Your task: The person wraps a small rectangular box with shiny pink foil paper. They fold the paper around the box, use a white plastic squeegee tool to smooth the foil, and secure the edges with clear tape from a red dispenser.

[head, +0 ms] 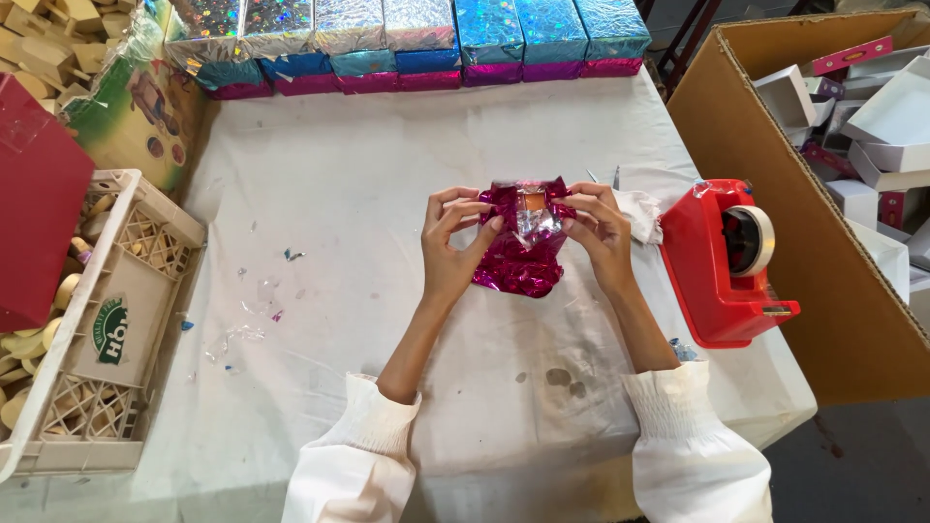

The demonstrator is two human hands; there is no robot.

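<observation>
White cloth table (387,174), tape dispenser (731,261) nearby. Left hand (450,242) & right hand (596,232) both pinch a small box in pink foil wrap (523,242). Looks light, crinkly, prob slippery, so grip the folded edges.

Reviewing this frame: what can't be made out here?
- Head view: the box inside the magenta foil wrap is almost wholly covered by foil, left hand and right hand.
- Cardboard carton: cut off by the right edge.
- Plastic crate: contents partly hidden by a card and cut off by the left edge.
</observation>
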